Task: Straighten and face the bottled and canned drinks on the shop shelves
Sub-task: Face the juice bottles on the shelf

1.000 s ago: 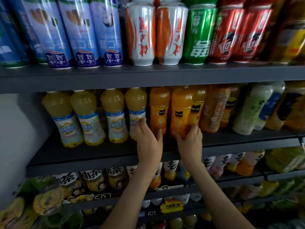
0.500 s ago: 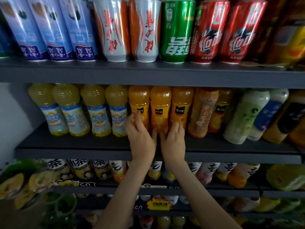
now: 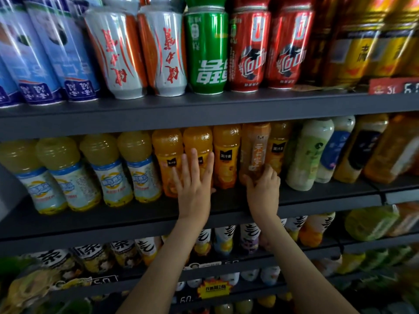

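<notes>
On the middle shelf [image 3: 136, 214] stands a row of orange juice bottles. My left hand [image 3: 192, 184] lies flat with straight, spread fingers against the second orange juice bottle [image 3: 197, 141]. My right hand [image 3: 264, 189] grips the base of a darker amber tea bottle [image 3: 255, 152], which leans to the left between the third orange juice bottle [image 3: 226, 155] and another orange bottle behind it. Several pale yellow bottles with blue-white labels [image 3: 111, 171] stand to the left of the orange ones.
Cans stand on the top shelf: blue [image 3: 45, 60], white-orange [image 3: 122, 53], green [image 3: 208, 53], red [image 3: 249, 51]. Green-white and dark-labelled bottles [image 3: 310, 155] lean at the right of the middle shelf. Tea bottles [image 3: 226, 241] fill the shelf below, with price tags [image 3: 214, 290] on the rails.
My right hand left the orange juice bottle, moved right and took hold of the amber tea bottle's base. My left hand shifted right onto the second orange bottle and its fingers spread flat.
</notes>
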